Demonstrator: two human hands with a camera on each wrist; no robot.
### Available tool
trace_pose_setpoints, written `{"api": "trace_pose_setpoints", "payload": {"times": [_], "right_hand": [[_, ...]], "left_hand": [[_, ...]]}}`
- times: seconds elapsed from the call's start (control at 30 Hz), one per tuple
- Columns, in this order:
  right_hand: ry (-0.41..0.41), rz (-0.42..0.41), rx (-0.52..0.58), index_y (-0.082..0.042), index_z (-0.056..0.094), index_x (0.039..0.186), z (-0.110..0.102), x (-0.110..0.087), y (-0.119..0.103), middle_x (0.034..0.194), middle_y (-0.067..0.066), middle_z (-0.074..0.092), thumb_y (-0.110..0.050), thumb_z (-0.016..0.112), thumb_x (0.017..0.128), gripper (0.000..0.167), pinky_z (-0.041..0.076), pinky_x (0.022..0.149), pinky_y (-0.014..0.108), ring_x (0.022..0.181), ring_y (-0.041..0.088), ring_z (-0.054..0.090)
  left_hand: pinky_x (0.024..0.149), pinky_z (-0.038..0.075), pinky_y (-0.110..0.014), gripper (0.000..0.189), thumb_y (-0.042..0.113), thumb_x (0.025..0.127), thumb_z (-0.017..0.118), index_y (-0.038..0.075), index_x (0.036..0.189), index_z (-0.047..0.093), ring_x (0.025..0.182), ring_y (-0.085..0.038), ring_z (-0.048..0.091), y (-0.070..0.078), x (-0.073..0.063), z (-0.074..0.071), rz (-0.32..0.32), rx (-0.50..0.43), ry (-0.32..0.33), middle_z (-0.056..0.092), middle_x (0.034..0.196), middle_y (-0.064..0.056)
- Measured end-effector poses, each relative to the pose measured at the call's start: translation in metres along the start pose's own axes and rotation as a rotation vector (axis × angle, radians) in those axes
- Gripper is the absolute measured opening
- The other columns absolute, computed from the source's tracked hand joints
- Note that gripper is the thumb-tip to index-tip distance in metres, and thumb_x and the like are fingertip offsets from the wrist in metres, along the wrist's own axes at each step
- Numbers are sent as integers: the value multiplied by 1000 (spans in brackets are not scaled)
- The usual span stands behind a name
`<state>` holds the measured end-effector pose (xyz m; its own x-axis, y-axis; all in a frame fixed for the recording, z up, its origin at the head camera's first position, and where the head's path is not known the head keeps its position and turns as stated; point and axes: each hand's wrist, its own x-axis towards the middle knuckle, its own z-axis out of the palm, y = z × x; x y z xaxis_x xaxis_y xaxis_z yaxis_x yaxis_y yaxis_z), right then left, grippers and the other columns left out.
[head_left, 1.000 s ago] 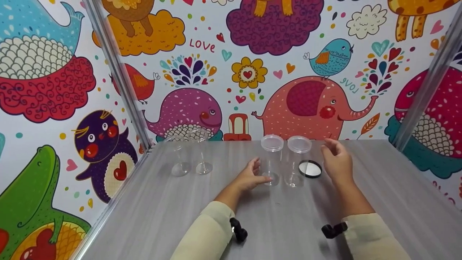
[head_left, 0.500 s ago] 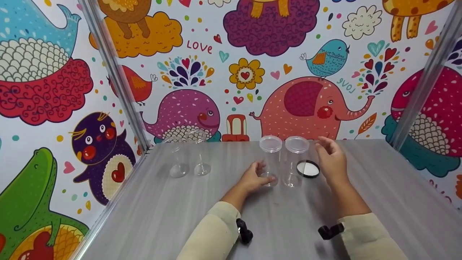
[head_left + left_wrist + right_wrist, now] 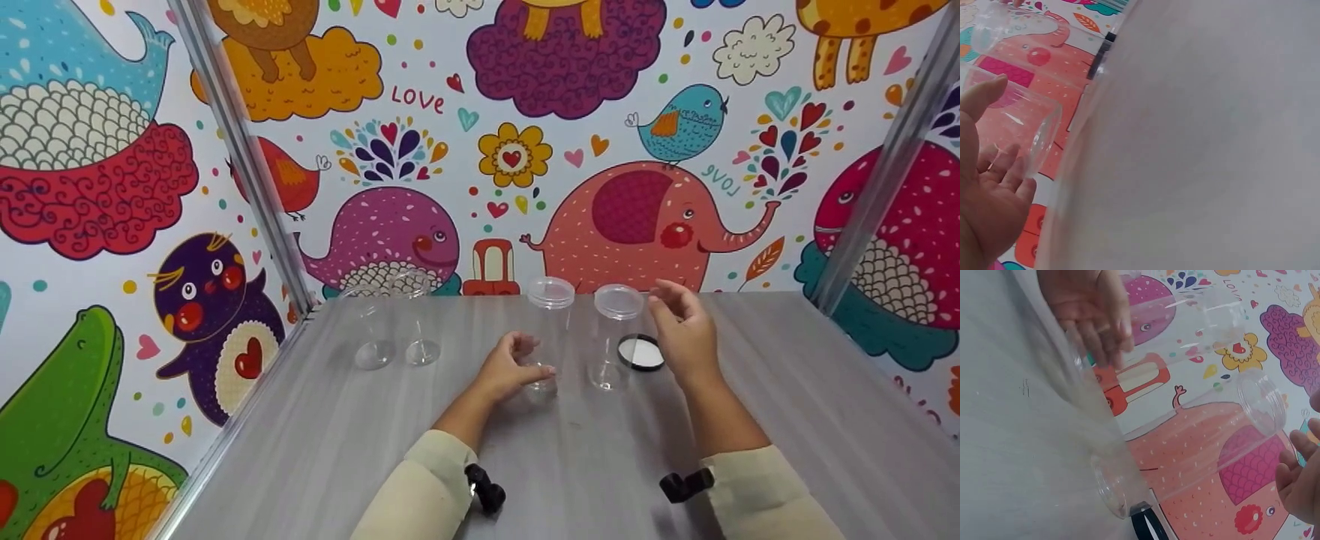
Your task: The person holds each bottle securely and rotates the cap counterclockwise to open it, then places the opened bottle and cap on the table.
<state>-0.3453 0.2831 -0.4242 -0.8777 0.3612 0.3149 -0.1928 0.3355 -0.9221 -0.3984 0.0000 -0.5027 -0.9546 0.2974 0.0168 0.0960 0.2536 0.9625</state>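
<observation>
My left hand [image 3: 506,371] holds a clear plastic jar [image 3: 551,294] low on its body, thumb at the front and fingers curved behind. In the left wrist view the base of that jar [image 3: 1030,132] lies between the thumb and fingers. To its right stands a second clear jar [image 3: 619,302], with a translucent lid on top. My right hand [image 3: 686,330] is raised beside this jar, fingers loosely bent and nothing in them. In the right wrist view a gap shows between the right hand [image 3: 1300,486] and the jar's lidded end [image 3: 1264,402].
A black-rimmed white disc [image 3: 641,352] lies on the grey table [image 3: 585,465] behind the second jar. Two open clear containers, a left one [image 3: 373,354] and a right one [image 3: 422,352], stand further left. Patterned walls [image 3: 510,247] enclose the table.
My left hand first closes in on the near jar, then shifts it a little left and toward me, widening the gap to the second jar. The right hand stays almost in place.
</observation>
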Motion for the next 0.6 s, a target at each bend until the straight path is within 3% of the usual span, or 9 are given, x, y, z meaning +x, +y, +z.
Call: {"api": "trace_pose_setpoints", "payload": {"times": [0.37,0.6], "right_hand": [[3,-199,1,-19,60,148,7,-17,-21,134,5,64,-34,61,108,42,50,95,21,121,12,56],[-89,-240,4,-17,59,150,10,-29,-36,140,6,66,-36,62,108,46,51,91,12,120,15,58]], "left_hand": [[130,37,-51,87,43,80,94,24,151,47,153,-27,49,8,-26,-20,85,8,60,59,154,-1],[128,39,-54,86,39,82,93,30,154,47,153,-28,50,18,-43,-25,131,43,49,60,155,0]]}}
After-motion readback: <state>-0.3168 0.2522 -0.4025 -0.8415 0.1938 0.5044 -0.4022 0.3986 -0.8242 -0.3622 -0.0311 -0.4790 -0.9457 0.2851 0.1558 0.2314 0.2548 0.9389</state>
